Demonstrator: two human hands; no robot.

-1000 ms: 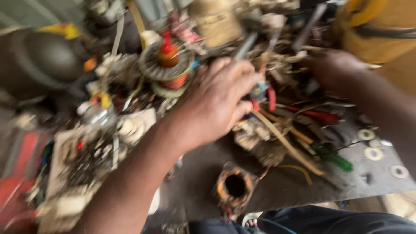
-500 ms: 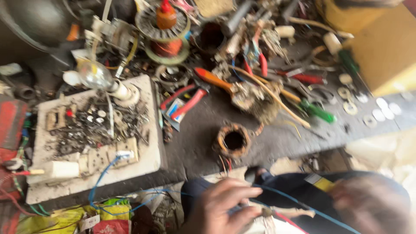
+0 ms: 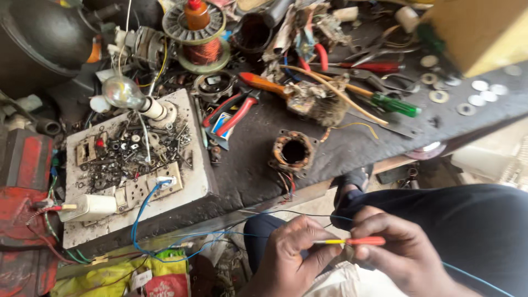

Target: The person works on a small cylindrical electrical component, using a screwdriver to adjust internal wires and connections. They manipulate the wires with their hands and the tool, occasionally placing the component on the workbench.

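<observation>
Red and yellow, a thin probe [image 3: 352, 241] is now pinched between both hands below the surface's [image 3: 341, 148] front edge: left hand [image 3: 291, 258] grips the yellow end, right hand [image 3: 399, 253] the red. A moment ago the left hand reached among the clutter on top.

left hand [image 3: 291, 258] off bench, now at lap | both hands pinch red-yellow probe [image 3: 352, 241]
</observation>
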